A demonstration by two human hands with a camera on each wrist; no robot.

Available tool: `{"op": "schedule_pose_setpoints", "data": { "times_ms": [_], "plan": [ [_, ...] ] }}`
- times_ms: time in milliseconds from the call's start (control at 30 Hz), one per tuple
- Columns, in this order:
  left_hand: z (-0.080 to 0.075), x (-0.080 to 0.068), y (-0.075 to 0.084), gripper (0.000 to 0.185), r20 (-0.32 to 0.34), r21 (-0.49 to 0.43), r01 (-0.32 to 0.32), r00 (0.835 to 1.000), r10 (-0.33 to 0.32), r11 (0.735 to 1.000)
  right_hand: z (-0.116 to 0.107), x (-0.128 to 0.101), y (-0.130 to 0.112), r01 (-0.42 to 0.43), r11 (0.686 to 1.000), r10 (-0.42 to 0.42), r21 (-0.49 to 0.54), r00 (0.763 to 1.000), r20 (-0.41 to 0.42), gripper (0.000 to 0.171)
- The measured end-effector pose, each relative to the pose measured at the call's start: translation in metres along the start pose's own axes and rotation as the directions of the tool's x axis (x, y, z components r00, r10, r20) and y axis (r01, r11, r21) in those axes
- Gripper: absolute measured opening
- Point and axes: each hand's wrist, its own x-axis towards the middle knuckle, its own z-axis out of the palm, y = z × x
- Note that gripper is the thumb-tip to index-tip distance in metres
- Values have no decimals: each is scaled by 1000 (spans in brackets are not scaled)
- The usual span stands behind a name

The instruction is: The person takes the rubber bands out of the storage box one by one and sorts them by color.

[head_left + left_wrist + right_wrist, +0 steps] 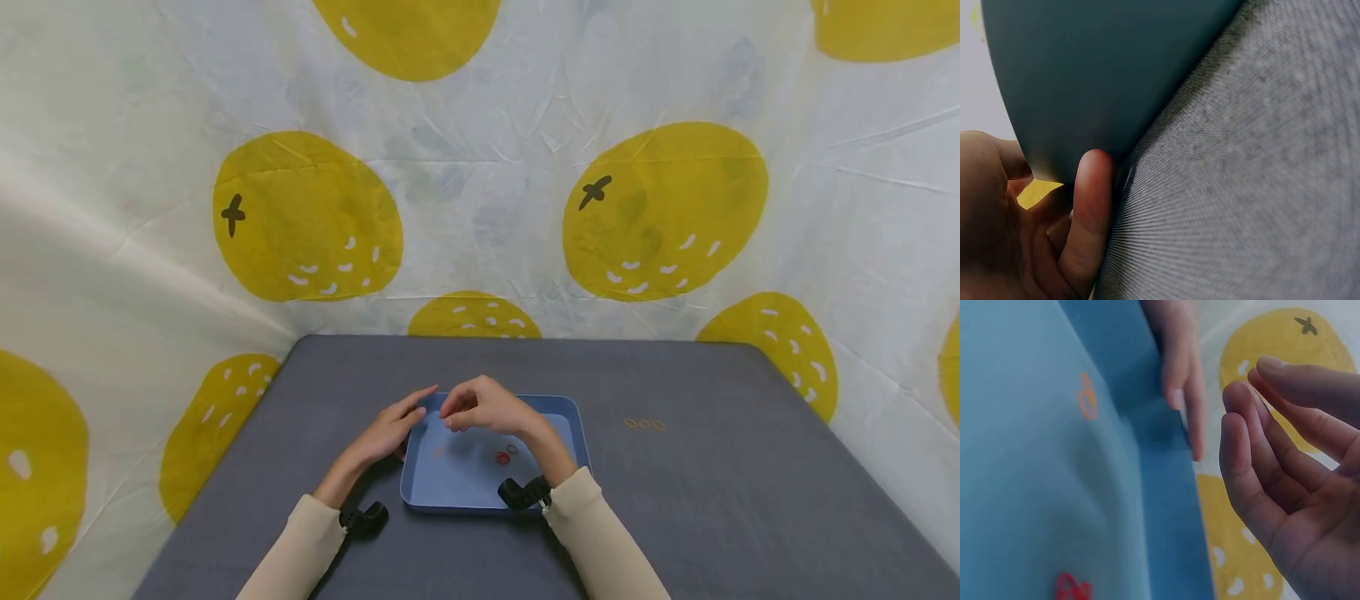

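Observation:
A blue tray (450,502) lies on the table. My left hand (390,429) holds its left side near the far corner, thumb at the rim; in the left wrist view a finger (1093,194) presses against the tray's outer wall (1097,75). Over the tray's left part hovers my right hand (483,406). Its fingers are loosely bent, with nothing visible between thumb and fingertips (1235,444). Inside the tray are an orange rubber band (1087,403), a red rubber band (502,458) and a darker thin loop (512,448) beside the red one.
Three yellowish rubber bands (643,424) lie in a row on the grey tablecloth (697,500), right of the tray. A white curtain (480,208) with yellow fruit prints hangs behind the table and along its sides. Each wrist wears a black camera (365,520).

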Motion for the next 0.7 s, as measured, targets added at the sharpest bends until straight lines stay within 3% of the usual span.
{"op": "schedule_pose_setpoints", "data": {
  "times_ms": [300,533,700],
  "plan": [
    [-2,-4,-1,48,2,6,-3,1000,3,1000,17,8,8,-6,997,6,-82,1000,-1,22],
    [-2,-3,0,48,5,16,-22,1000,22,1000,15,8,6,-32,993,28,-109,999,-44,19],
    [0,-2,0,49,11,22,-33,999,33,999,13,13,9,-25,991,22,-133,1000,-22,20]
  ]
}}
